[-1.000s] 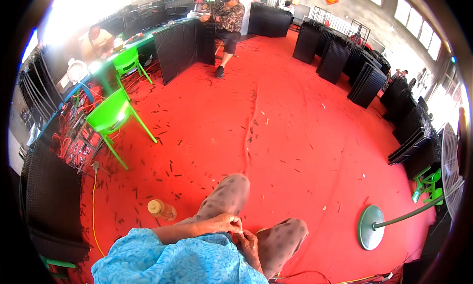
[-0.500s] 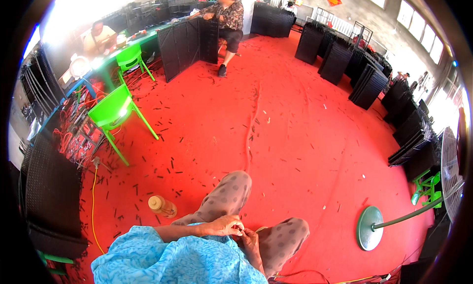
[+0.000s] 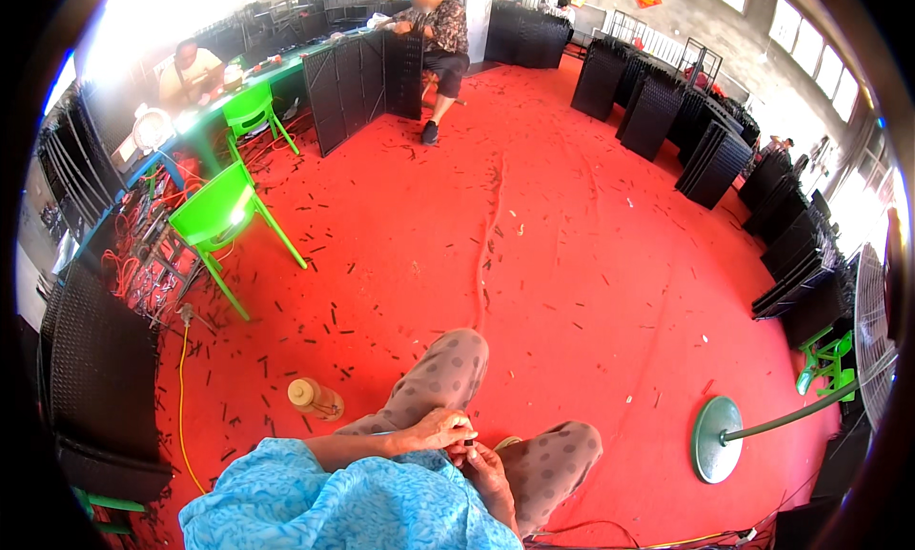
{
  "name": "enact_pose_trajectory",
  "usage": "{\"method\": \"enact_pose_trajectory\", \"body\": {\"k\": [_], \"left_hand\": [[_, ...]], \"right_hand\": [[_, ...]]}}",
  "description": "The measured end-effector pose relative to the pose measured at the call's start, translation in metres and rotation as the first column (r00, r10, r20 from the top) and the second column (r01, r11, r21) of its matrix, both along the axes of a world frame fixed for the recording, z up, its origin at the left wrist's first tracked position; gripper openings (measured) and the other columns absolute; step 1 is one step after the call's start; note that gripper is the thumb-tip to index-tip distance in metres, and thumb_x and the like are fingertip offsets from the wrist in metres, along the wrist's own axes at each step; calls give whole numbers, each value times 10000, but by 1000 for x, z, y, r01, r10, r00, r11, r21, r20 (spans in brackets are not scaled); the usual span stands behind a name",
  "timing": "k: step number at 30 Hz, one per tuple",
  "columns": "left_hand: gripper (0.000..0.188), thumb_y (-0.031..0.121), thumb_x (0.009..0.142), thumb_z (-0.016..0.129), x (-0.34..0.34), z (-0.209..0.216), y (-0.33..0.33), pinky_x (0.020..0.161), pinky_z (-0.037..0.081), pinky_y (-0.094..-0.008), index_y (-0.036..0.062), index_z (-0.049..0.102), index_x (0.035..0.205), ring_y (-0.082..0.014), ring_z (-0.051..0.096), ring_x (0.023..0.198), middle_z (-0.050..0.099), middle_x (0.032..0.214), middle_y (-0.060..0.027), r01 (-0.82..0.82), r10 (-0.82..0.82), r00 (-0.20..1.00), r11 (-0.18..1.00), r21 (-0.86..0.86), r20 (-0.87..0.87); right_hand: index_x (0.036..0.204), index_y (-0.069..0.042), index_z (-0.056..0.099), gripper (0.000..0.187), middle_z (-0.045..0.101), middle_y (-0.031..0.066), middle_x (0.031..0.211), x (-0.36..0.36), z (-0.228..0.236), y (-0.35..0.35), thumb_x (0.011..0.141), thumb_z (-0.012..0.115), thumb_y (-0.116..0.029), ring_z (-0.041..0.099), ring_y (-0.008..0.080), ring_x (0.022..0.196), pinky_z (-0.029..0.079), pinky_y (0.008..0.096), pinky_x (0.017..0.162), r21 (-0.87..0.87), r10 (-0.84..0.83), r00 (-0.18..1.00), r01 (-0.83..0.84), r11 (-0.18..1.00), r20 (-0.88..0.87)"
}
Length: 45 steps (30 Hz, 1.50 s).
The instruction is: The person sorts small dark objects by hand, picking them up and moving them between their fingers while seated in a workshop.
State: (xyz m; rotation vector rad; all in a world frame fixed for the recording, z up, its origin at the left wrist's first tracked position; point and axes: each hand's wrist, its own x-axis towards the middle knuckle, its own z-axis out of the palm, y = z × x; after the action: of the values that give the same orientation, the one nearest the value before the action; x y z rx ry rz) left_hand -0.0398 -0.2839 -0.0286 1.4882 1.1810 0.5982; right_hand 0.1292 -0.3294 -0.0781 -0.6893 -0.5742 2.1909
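Note:
In front of my lap, my left hand [image 3: 435, 430] and my right hand [image 3: 488, 468] meet with bent fingers. Between their fingertips shows a small dark piece [image 3: 468, 442], too small to name. Both hands seem to pinch it, one from each side. The left palm faces down, and its fingers partly cover the right hand's fingertips. Beneath the hands are my knees in spotted trousers [image 3: 440, 374] and a blue patterned top [image 3: 334, 498].
A capped bottle [image 3: 315, 399] stands on the red floor [image 3: 572, 264], left of my knees. Green chairs [image 3: 217, 212] stand farther left. A fan base [image 3: 716, 440] is at right. Black panel stacks [image 3: 653, 119] line the far right. Two people sit by the far-left table [image 3: 276, 71].
My fingers have shifted slightly at the fingertips, and the dark piece between them shows more clearly. Across the room, the seated person by the black panels leans a little to the left.

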Motion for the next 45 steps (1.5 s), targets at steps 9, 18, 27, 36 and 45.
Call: {"method": "enact_pose_trajectory", "body": {"k": [9, 18, 27, 36, 45], "left_hand": [[226, 235, 837, 531, 5, -28, -2, 665, 468, -319, 27, 603, 889, -259, 605, 785, 609, 824, -124, -9, 9, 1000, 987, 159, -1], [245, 249, 843, 525, 9, -8, 6, 676, 466, -339, 40, 598, 949, -270, 590, 781, 594, 872, -121, 150, -142, 988, 977, 154, -61], [325, 339, 825, 566, 3, -19, 0, 630, 443, -256, 68, 606, 999, -151, 557, 708, 579, 824, -69, 103, -110, 994, 955, 277, 9], [334, 382, 832, 547, -3, 0, 6, 494, 383, -217, 66, 611, 920, -57, 492, 574, 543, 628, -3, 34, 55, 959, 953, -303, 279], [209, 247, 837, 537, -10, -19, -12, 629, 453, -302, 52, 605, 864, -178, 597, 708, 618, 747, -73, 57, -64, 995, 995, 85, 73]], "right_hand": [[905, -15, 589, 257, 600, 63, 829, -1, -24, 1, 876, 511, -258, 545, 146, 711, 455, 277, 687, -9, -90, 996, 90, 996, 27], [938, -60, 568, 212, 572, 23, 790, 2, -18, 10, 872, 515, -255, 525, 120, 679, 457, 260, 651, -62, -122, 993, 121, 991, -2], [878, -78, 583, 216, 551, -6, 681, 2, -4, 5, 845, 552, -289, 490, 92, 546, 385, 205, 479, -17, -173, 965, 180, 984, 199], [978, -7, 559, 259, 579, 57, 899, -3, 30, -2, 871, 506, -236, 512, 140, 745, 420, 280, 716, -69, -65, 983, 54, 996, -174], [966, -59, 570, 191, 579, 58, 908, -8, 12, -18, 870, 521, -217, 513, 131, 701, 445, 267, 663, -148, -149, 987, 156, 977, 61]]}}
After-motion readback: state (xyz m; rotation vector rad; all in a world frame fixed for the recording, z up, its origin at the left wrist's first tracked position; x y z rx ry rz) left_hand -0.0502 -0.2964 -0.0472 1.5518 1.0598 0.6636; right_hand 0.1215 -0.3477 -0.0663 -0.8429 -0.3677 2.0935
